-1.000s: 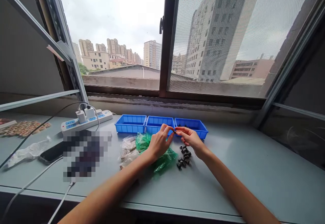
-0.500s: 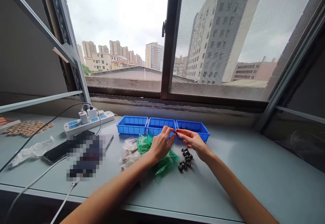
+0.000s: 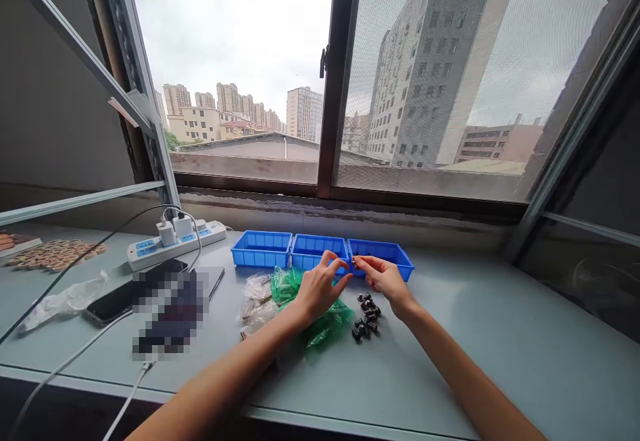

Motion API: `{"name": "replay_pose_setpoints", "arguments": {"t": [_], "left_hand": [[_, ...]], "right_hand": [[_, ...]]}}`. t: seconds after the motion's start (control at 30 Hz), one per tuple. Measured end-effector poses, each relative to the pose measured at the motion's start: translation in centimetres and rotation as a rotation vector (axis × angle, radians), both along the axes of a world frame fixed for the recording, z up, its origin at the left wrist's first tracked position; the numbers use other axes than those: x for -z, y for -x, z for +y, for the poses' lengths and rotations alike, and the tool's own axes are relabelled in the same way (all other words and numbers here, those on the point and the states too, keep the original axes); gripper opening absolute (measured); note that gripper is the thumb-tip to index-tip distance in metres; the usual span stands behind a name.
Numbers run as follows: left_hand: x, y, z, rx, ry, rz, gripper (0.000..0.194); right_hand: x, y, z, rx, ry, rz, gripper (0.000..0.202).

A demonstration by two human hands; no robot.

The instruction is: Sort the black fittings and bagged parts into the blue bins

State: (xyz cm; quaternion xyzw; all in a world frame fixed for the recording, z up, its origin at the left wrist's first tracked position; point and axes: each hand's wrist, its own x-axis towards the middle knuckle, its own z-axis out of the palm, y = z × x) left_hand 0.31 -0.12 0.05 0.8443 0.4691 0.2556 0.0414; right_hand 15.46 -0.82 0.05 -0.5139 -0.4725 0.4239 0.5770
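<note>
Small-parts workroom high in a city building, grey bench (image 3: 450, 334) under window (image 3: 240, 61), blue sorting trays (image 3: 261, 249), power strip (image 3: 175, 241)

Glossy blue plastic trays (image 3: 261, 258), crinkly green plastic bags (image 3: 325, 321), matt grey tabletop (image 3: 500, 334).

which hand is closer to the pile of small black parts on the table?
Right. The right hand hovers just above and behind the pile of black parts, pinching a small dark piece. The left hand is further left, over the green bag.

blue trays (image 3: 261, 249): 3 | power strip (image 3: 175, 243): 1 | black parts (image 3: 366, 314): roughly 10, too small to count
</note>
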Motion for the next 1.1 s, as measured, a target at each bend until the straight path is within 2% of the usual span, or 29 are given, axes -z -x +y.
{"name": "replay_pose_setpoints", "arguments": {"t": [0.17, 0.33, 0.7, 1.1], "left_hand": [[0.14, 0.04, 0.11, -0.003, -0.025, 0.028, 0.020], [0.32, 0.03, 0.27, -0.002, -0.041, 0.042, 0.023], [0.12, 0.07, 0.16, -0.003, -0.022, 0.044, 0.014], [0.16, 0.03, 0.31, 0.006, -0.023, 0.054, 0.018]], "right_hand": [[-0.14, -0.17, -0.05, 0.088, -0.031, 0.038, 0.041], [-0.27, -0.19, -0.12, 0.134, -0.038, 0.061, 0.038], [-0.07, -0.15, 0.08, 0.157, -0.048, 0.037, 0.037], [0.10, -0.27, 0.34, 0.171, -0.063, 0.055, 0.037]]}}
